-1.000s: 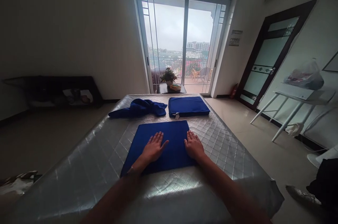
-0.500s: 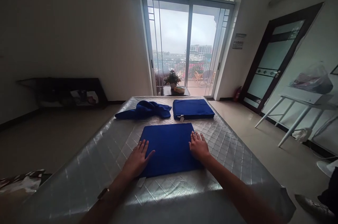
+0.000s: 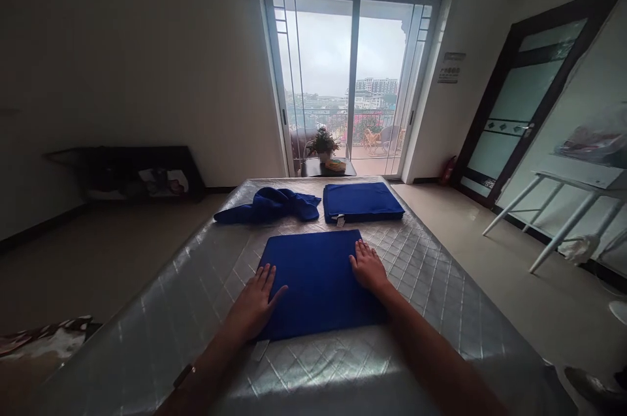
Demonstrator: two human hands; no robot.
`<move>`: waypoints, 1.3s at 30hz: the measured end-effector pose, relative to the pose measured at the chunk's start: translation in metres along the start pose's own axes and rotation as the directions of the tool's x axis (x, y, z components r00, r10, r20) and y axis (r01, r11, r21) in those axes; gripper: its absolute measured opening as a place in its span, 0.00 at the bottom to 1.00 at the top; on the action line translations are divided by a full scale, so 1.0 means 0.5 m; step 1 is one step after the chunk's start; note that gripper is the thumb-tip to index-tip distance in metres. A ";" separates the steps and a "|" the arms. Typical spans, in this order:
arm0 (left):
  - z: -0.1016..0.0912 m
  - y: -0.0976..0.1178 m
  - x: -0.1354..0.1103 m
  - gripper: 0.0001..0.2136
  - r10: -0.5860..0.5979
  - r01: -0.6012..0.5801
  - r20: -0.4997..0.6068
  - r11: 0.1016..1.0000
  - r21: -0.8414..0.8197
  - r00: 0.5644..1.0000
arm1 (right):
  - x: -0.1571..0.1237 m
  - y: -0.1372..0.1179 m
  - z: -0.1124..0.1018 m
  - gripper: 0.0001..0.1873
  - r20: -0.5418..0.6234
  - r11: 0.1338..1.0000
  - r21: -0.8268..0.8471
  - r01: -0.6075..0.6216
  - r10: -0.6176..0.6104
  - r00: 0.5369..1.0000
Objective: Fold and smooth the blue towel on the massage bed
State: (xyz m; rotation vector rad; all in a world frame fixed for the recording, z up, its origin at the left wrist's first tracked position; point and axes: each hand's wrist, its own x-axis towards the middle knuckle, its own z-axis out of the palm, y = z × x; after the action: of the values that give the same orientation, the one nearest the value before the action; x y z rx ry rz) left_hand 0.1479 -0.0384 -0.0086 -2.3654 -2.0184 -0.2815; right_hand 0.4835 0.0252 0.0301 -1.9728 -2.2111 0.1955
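Observation:
A blue cloth (image 3: 316,288), folded into a flat rectangle, lies in front of me on a silver quilted table cover (image 3: 411,259). My left hand (image 3: 257,295) rests flat on its left edge, fingers stretched out and thumb spread inward. On its right edge lies my right hand (image 3: 368,264), also flat with fingers extended. A small white tag (image 3: 261,350) sticks out at the near left corner. Beyond, a neat stack of folded blue cloth (image 3: 363,200) sits at the right, with a crumpled blue cloth (image 3: 274,205) to its left.
A small dark table (image 3: 323,168) with a potted plant (image 3: 323,142) stands past the far edge, before a sliding glass door (image 3: 353,76). At the right is a white stand (image 3: 578,184) bearing a plastic bag (image 3: 597,138). A dark low shelf (image 3: 127,171) stands left.
The camera view has shifted slightly. Both hands stay flat on the folded cloth's sides, with hardly any movement.

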 end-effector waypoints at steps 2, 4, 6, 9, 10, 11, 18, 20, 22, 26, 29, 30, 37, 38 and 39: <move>-0.003 0.002 -0.001 0.41 -0.003 0.003 0.001 1.000 0.004 1.000 | 0.000 -0.001 -0.001 0.35 -0.001 1.000 0.008 -0.002 0.002 1.000; -0.007 0.002 -0.002 0.42 -0.003 0.003 0.015 1.000 0.010 1.000 | 0.000 -0.002 -0.003 0.35 0.006 1.000 0.017 -0.003 0.003 1.000; -0.011 0.001 0.000 0.42 0.005 -0.005 0.040 1.000 0.017 0.999 | 0.000 -0.003 -0.004 0.35 0.009 1.000 0.028 -0.009 0.008 1.000; -0.019 0.001 0.007 0.42 -0.006 0.003 0.080 0.999 0.041 0.997 | -0.001 -0.003 -0.006 0.35 0.004 0.999 0.041 -0.013 0.013 1.000; -0.024 0.005 0.012 0.41 -0.022 0.017 0.086 0.998 0.055 0.996 | -0.002 -0.004 -0.006 0.35 0.000 0.999 0.044 -0.012 0.012 1.000; -0.030 0.012 0.018 0.41 -0.039 0.033 0.088 0.997 0.072 0.995 | -0.002 -0.004 -0.006 0.35 -0.006 0.999 0.046 -0.009 0.009 1.000; -0.067 0.192 0.109 0.39 0.118 -0.118 0.106 0.993 -0.004 0.987 | -0.005 -0.008 -0.006 0.35 -0.037 0.999 0.052 -0.017 0.019 0.999; -0.058 0.266 0.146 0.37 0.202 -0.195 0.109 0.978 -0.068 0.973 | -0.006 -0.005 -0.005 0.35 -0.042 0.999 0.046 -0.013 0.015 0.999; -0.039 0.329 0.179 0.35 0.284 -0.272 0.092 0.954 -0.125 0.954 | -0.007 0.000 -0.003 0.34 -0.032 1.000 0.026 0.016 -0.015 0.999; 0.001 0.387 0.215 0.33 0.351 -0.344 0.024 0.928 -0.146 0.936 | -0.008 0.009 0.003 0.33 -0.018 0.998 -0.016 0.064 -0.064 0.998; 0.012 0.363 0.216 0.34 0.318 -0.314 0.024 0.943 -0.107 0.948 | -0.007 0.007 0.004 0.34 -0.041 0.999 0.010 0.043 -0.042 0.998; 0.011 0.343 0.213 0.34 0.293 -0.288 0.038 0.953 -0.098 0.955 | -0.007 0.005 0.003 0.34 -0.047 0.999 0.024 0.032 -0.031 0.998; -0.018 0.108 0.178 0.35 0.013 -0.013 0.104 1.000 -0.004 0.994 | -0.006 -0.006 -0.008 0.35 -0.020 0.998 0.062 -0.018 0.020 1.000; -0.020 0.075 0.171 0.36 -0.027 0.026 0.089 1.000 0.018 0.996 | -0.006 -0.006 -0.008 0.35 -0.017 0.998 0.056 -0.019 0.020 1.000; -0.021 0.048 0.163 0.36 -0.063 0.061 0.072 0.997 0.037 0.995 | -0.006 -0.006 -0.009 0.35 -0.015 0.999 0.047 -0.020 0.020 1.000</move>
State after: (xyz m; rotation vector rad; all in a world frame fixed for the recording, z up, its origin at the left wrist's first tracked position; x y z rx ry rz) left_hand 0.1820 0.0361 0.0164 -2.3288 -2.1130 -0.1627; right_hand 0.4818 0.0220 0.0348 -1.9659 -2.1581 0.2327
